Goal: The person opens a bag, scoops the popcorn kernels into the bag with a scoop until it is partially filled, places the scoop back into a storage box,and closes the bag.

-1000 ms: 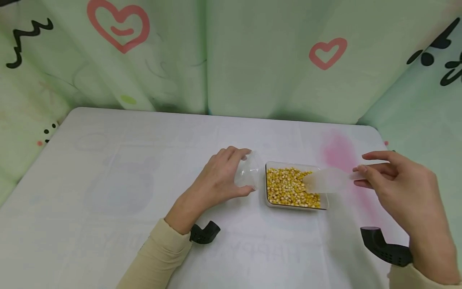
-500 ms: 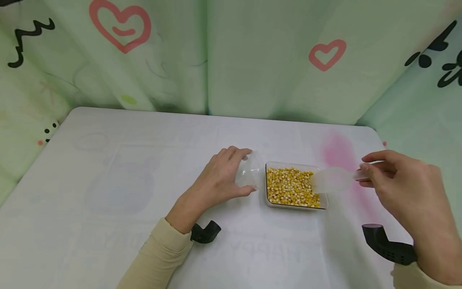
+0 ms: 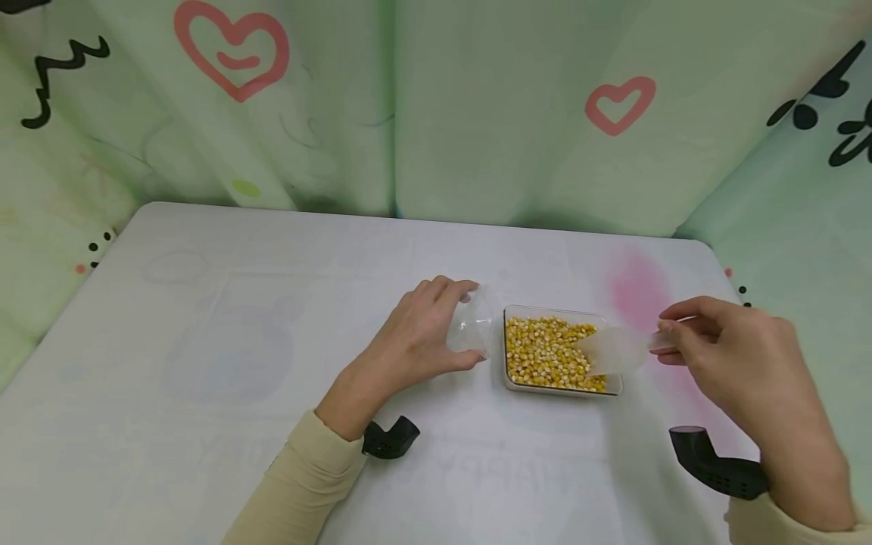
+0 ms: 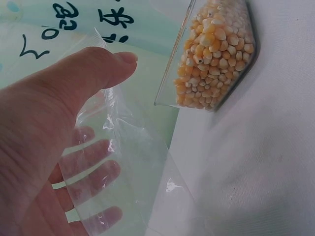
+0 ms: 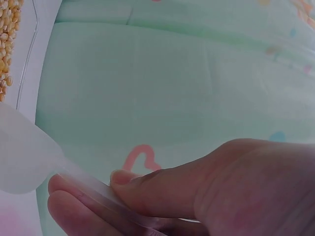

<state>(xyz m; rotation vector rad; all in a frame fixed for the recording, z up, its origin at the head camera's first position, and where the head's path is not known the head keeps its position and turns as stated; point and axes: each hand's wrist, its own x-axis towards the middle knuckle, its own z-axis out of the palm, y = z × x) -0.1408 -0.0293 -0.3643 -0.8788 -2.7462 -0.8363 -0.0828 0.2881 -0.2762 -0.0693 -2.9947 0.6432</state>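
My left hand (image 3: pixel 415 333) holds a clear plastic bag (image 3: pixel 470 325), thumb and fingers curved apart around its mouth. In the left wrist view the fingers show through the thin film of the bag (image 4: pixel 133 162). Just right of the bag, a clear rectangular box (image 3: pixel 507 375) holds yellow and white corn kernels (image 3: pixel 548 352). My right hand (image 3: pixel 736 356) pinches the handle of a translucent white scoop (image 3: pixel 620 350) between thumb and fingers. The scoop's blade (image 5: pixel 22 152) reaches over the box's right side, its front edge at the kernels.
A white cloth with a pink patch (image 3: pixel 636 288) covers the table (image 3: pixel 225 454). Green curtains (image 3: pixel 490 113) with red hearts hang behind and at the sides. Black wrist mounts (image 3: pixel 391 437) stick out from both forearms.
The scoop first drew back to the right, then came left and slightly nearer, its front edge back among the kernels. The left hand and the bag have stayed almost still.
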